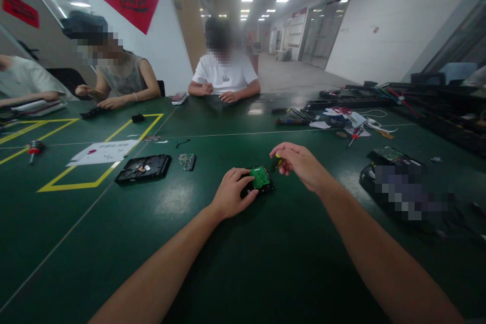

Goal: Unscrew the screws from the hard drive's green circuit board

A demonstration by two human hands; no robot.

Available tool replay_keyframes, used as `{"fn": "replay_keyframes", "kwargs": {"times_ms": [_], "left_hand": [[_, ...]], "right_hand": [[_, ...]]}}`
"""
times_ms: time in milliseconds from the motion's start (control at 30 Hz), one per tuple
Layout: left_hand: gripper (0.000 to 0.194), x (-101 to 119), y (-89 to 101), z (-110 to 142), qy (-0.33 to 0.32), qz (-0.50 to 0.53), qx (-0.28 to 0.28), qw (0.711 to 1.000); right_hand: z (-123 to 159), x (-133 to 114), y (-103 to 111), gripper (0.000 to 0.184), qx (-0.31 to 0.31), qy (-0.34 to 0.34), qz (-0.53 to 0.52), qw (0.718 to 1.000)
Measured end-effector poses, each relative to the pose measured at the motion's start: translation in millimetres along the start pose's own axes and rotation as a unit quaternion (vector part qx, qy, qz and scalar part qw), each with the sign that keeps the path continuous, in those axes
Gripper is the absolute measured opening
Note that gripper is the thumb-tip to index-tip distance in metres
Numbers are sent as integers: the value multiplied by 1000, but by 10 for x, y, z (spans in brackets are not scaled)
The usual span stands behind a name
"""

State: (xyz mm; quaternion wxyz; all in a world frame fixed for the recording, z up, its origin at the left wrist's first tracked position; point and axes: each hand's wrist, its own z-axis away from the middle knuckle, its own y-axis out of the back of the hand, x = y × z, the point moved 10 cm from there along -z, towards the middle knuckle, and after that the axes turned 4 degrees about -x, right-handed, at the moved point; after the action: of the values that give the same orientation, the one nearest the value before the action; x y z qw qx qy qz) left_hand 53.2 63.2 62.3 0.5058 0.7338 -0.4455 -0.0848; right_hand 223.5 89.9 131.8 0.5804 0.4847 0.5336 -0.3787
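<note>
A small hard drive [269,189] lies on the green table, its green circuit board [259,177] facing up. My left hand [233,191] grips it from the left side, fingers over the board and thumb along the near edge. Part of the drive is hidden under that hand. Just to the right, my right hand [296,162] is closed around a short screwdriver [278,160] with a yellow and dark handle, held close to the drive's right edge. I cannot make out the tip.
A larger black drive case [143,169] and a loose circuit board [187,162] lie to the left. White paper [104,152] with small parts sits beyond. Cables and tools [299,117] are heaped at the back right, with another board [395,156] nearer. Several people sit across the table.
</note>
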Motion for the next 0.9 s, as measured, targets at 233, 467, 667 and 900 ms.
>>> {"fn": "replay_keyframes", "kwargs": {"times_ms": [233,467,667,900], "left_hand": [[38,-11,-5,-3,2,2,-1,1000],[37,-7,4,0,1,7,2,1000],[37,-11,0,1,3,5,0,1000],[37,-12,-4,-3,1,6,3,1000]], "right_hand": [[10,-70,28,20,11,29,24,999],[19,-16,25,23,21,6,-14,1000],[20,-117,91,14,32,47,61,996],[38,-117,38,26,21,33,54,998]]}}
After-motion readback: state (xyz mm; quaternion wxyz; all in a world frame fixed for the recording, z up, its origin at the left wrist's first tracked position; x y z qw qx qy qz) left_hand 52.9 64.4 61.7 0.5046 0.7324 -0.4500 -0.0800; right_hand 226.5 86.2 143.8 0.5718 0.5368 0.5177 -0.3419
